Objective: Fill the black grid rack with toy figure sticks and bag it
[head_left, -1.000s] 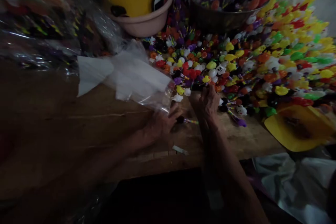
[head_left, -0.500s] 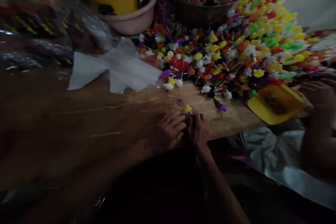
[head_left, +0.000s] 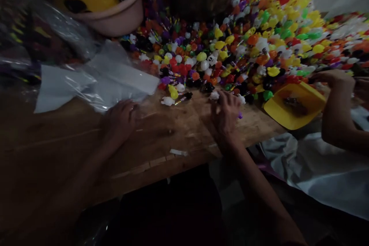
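While countless small glossy toys spread over one grainy wooden table, two bare hands rest well apart at their near edge. The right hand is partly open, fingers bent down beside one rounded white toy; whether it grips anything, I cannot tell. The left hand is loosely curled at the edge of some thin, crinkled clear plastic; its hold is too dark to tell. Between them lie one lumpy white figure, one black-ended striped stick and one flat white strip. Behind stand two round basins, one smooth pink, one dull metal heaped with more toys. One angular yellow tray sits right, near a co-worker's bent arm.
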A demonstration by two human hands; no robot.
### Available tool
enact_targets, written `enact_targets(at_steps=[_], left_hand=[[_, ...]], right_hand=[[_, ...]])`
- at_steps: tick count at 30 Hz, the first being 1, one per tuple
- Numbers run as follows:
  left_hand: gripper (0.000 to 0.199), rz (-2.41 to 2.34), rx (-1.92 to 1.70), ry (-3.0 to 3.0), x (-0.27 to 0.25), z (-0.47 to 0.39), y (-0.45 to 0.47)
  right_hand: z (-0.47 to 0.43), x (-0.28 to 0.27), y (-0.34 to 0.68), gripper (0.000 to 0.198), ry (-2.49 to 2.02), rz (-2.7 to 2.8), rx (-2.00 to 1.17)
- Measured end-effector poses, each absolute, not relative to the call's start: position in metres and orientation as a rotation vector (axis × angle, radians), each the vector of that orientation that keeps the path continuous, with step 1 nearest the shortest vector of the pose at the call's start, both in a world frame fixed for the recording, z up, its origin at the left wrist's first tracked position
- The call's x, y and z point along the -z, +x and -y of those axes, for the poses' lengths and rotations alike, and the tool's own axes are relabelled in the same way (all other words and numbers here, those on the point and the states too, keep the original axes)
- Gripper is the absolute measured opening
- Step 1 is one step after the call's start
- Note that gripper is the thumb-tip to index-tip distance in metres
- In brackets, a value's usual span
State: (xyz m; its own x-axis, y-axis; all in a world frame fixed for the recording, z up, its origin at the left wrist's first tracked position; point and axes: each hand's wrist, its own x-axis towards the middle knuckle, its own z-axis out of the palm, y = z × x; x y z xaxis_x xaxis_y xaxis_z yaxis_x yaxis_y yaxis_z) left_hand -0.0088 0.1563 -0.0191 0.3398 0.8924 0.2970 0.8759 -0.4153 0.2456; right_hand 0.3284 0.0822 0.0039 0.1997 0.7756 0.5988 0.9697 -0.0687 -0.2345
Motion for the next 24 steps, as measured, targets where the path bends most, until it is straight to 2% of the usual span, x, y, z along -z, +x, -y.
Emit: enact_targets(at_steps=[3,6,9,14,19,24], left_hand=[[0.039,-1.734,-0.765,2.457,0.029,-0.155,-0.028],[0.039,-1.808,-0.838,2.367,0.031,-0.158,-0.028],[0.037,-1.859,-0.942,2.334,0.029,-0.159,-0.024],[0.035,-1.859,-1.113,2.385,0.024,-0.15,-0.025],[0.024,-1.577,-1.286,2.592,0.024,-0.144,-0.022],[0.023,-1.517,-1.393,2.684,0.027,-0.145,-0.021]], right_hand=[[-0.05,0.012,0.37,0.042,-2.113,1.395,0.439],[-0.046,0.025,0.383,0.043,-2.228,1.398,0.368],[-0.068,0.027,0.369,0.041,-2.216,1.496,0.262],[-0.102,0.013,0.341,0.057,-2.102,1.59,0.126],[-0.078,0.011,0.338,0.049,-1.926,1.537,0.034],[-0.052,0.012,0.342,0.042,-1.807,1.487,0.02]])
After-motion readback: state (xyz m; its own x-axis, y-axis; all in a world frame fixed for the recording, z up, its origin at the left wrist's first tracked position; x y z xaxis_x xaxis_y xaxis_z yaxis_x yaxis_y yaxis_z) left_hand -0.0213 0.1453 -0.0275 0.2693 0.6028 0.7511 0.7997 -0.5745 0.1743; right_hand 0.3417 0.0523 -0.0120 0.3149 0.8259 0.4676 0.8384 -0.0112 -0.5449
